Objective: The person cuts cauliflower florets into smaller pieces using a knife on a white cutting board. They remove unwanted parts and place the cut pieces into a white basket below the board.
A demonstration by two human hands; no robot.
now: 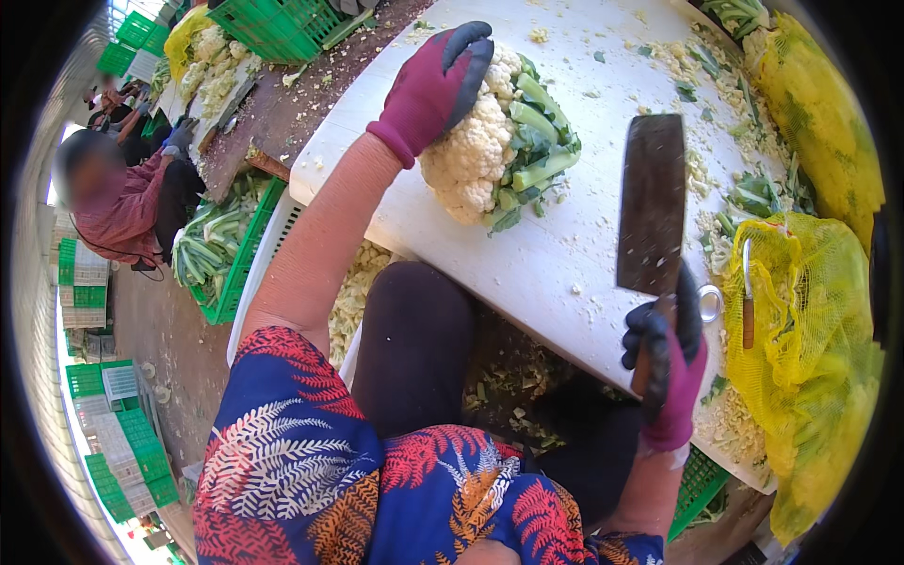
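My left hand, in a maroon glove with a dark coated palm, grips the top of a cauliflower head. The head lies on its side on a white board, its cut green leaf stalks facing right. Over the board's right part, my right hand in a matching glove holds a cleaver by its wooden handle. The broad dark blade points away from me, apart from the cauliflower. Fingers of my left hand partly hide the curds.
Yellow mesh sacks line the right side, with a small wooden-handled knife on one. A metal ring lies near the cleaver. Leaves fill a green crate at left; florets fill a white crate by my knee. A co-worker sits at far left.
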